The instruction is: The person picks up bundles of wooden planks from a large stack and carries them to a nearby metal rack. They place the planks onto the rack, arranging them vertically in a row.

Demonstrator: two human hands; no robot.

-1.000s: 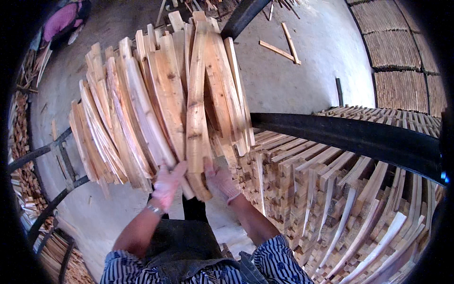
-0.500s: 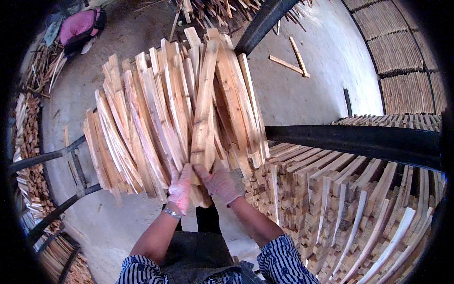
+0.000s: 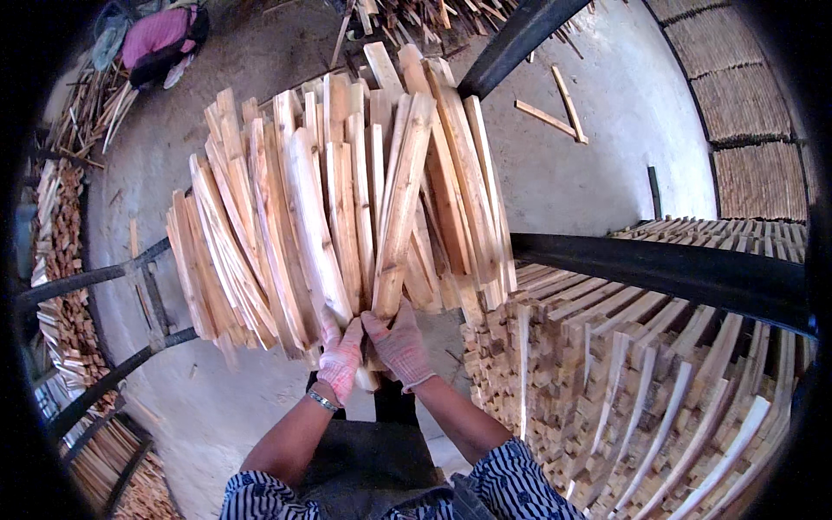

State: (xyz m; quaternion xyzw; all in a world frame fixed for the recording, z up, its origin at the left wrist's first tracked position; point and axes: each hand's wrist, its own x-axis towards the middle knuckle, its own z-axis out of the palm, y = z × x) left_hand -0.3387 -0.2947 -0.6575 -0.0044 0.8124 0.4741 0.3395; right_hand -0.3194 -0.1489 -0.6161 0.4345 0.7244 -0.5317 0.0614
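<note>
A wide pile of pale, rough-sawn wooden strips (image 3: 234,217) lies in front of me, most of them pointing away from me. My left hand (image 3: 341,360), in a pinkish-white knit glove, is closed at the near end of a light strip (image 3: 314,230). Beside it, my right hand (image 3: 400,351), gloved the same way, grips the near end of another strip (image 3: 404,195) that slants across its neighbours. Both thumbs rest close together on the wood. The undersides of the strips hide some of my fingers.
Black metal bars (image 3: 659,269) run to the right and left of the pile. A tall stack of strips (image 3: 572,390) stands at the right. Loose strips (image 3: 568,108) lie on the floor beyond. A person in pink (image 3: 159,39) bends down at the far left.
The slanting strip under my right hand has slid nearer to me and tilted further right. My hands have moved slightly closer together at the strip ends. The whole view has shifted a little.
</note>
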